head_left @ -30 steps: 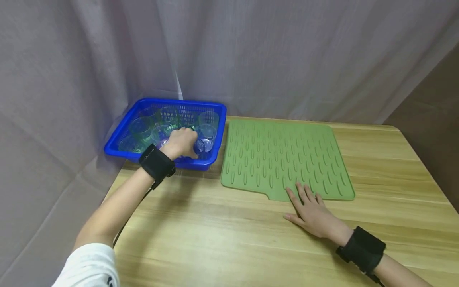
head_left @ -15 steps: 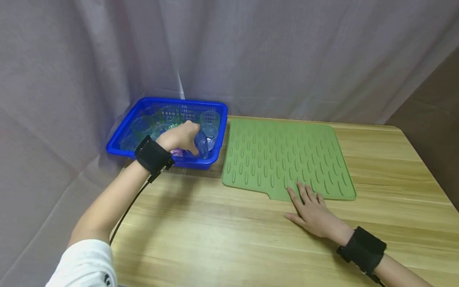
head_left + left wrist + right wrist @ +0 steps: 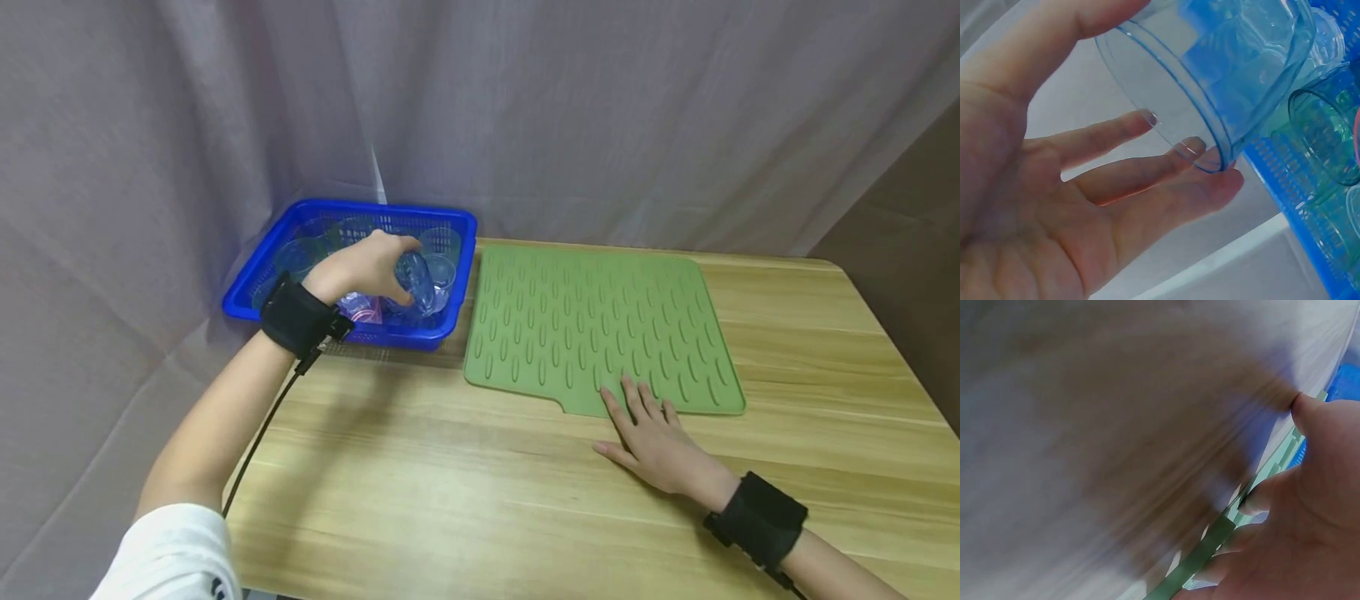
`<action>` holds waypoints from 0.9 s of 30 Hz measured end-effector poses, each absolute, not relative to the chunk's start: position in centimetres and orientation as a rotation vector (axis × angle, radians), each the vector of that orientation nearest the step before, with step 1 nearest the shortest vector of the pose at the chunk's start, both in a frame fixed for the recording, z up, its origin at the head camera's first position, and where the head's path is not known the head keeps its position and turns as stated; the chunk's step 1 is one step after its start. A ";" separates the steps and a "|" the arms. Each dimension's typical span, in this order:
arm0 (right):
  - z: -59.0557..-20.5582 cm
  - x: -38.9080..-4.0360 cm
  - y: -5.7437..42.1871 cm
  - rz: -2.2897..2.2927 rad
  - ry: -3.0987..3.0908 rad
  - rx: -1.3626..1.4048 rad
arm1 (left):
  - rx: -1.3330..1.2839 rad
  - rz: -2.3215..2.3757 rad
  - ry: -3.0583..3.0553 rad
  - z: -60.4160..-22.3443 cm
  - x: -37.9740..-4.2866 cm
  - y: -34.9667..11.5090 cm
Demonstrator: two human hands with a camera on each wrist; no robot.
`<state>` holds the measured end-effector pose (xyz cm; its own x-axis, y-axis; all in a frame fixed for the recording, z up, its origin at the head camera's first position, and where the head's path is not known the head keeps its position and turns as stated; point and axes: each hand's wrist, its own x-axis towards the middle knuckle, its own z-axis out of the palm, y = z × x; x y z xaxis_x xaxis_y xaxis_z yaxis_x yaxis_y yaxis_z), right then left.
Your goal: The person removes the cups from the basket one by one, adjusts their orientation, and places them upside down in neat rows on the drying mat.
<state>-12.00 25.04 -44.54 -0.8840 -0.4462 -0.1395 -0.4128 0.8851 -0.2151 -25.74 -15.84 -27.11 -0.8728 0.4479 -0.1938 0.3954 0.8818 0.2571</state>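
Note:
My left hand (image 3: 366, 265) is over the blue plastic basket (image 3: 420, 338) and holds a clear blue cup (image 3: 417, 282), which is tilted. In the left wrist view, the thumb is on one side of the cup's rim (image 3: 1166, 78) and several fingertips touch the opposite side. Several other clear cups, some tinted green and one pink (image 3: 366, 310), lie in the basket, partly hidden by the hand. My right hand (image 3: 660, 454) lies flat with fingers spread, its fingertips on the near edge of the green ridged mat (image 3: 592, 325) and its thumb on the wooden table.
The basket is at the back left of the wooden table (image 3: 450, 483), with the mat to its right. A grey curtain (image 3: 600, 125) hangs behind the table. A black wristband (image 3: 300, 317) with a cable is on the left wrist, and another (image 3: 757, 521) on the right.
My left hand has risen a little from inside the basket, bringing the blue cup up with it and uncovering the pink cup. The right hand has stayed where it was.

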 end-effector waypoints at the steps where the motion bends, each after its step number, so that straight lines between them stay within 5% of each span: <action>1: -44.6 -12.0 25.0 -0.269 2.867 -0.657 | 0.641 0.324 2.799 -27.0 -25.7 -16.0; 27: -44.5 -11.4 24.4 -0.259 2.882 -0.641 | 0.766 0.635 2.884 -26.7 -25.5 -16.1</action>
<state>-11.39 24.45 -44.48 -0.8913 -0.4329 -0.1349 -0.4019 0.8920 -0.2068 -25.46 -16.11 -26.70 -0.8699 0.4930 0.0182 0.4551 0.7876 0.4154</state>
